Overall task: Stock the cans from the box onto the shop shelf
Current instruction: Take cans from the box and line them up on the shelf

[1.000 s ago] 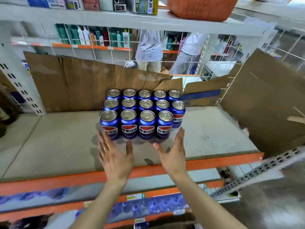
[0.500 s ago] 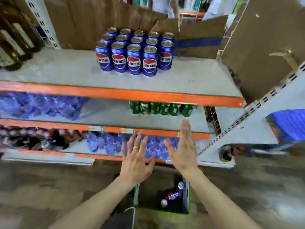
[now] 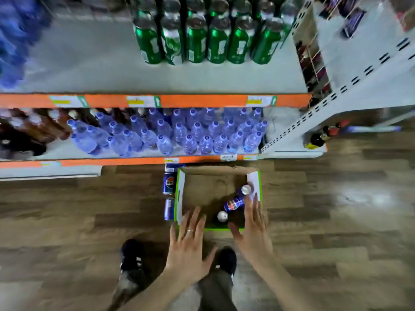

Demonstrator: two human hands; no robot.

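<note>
Both grips are spreading wide and holding nothing: the left hand (image 3: 187, 248) is hovering over the near left corner of the cardboard box (image 3: 180, 194), the right hand (image 3: 253, 227) over its right side. Inside the box, a blue can (image 3: 233, 204) is lying tilted beside two upright cans (image 3: 222, 216). More blue cans (image 3: 168, 184) are lying on the floor (image 3: 67, 221) just left of the box.

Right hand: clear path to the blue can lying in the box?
Probably yes. The right hand hangs open beside the lying blue can; the box is open-topped, and nothing covers the can.
</note>
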